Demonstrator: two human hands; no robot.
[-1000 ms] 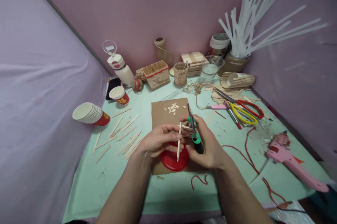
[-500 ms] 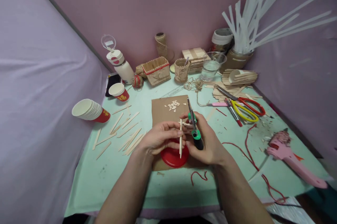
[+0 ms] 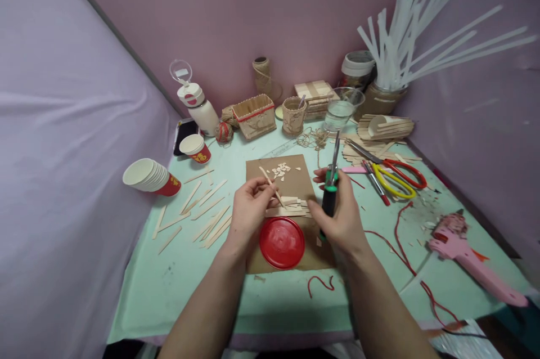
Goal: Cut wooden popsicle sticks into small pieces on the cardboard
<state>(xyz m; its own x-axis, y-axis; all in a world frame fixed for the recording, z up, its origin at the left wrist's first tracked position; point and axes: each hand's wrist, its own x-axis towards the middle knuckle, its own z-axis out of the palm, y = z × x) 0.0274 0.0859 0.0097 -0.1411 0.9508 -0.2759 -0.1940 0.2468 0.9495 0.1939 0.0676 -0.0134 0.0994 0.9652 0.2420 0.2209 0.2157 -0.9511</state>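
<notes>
My left hand (image 3: 253, 204) pinches a thin wooden stick (image 3: 272, 186), which slants over a small pile of cut wooden strips (image 3: 287, 211) on a brown cardboard sheet (image 3: 259, 252). Upright in my right hand (image 3: 340, 212) is a pair of shears (image 3: 331, 184) with green and black handles and its metal blades pointing up. The shears are apart from the stick. Close to my body from the strips, a round red lid (image 3: 282, 242) lies on the cardboard. Small wood chips (image 3: 282, 170) are scattered on the sheet's far part.
Loose wooden sticks (image 3: 211, 224) and stacked paper cups (image 3: 154, 178) are on the left. To the right lie scissors (image 3: 396, 180), red cord (image 3: 400, 255) and a pink glue gun (image 3: 468, 260). A wooden basket (image 3: 255, 119) and a water-filled bowl (image 3: 337, 114) stand at the back.
My hands have moved apart, the right one going right with the shears. The stick in my left hand has tilted, and the red lid and strips are uncovered.
</notes>
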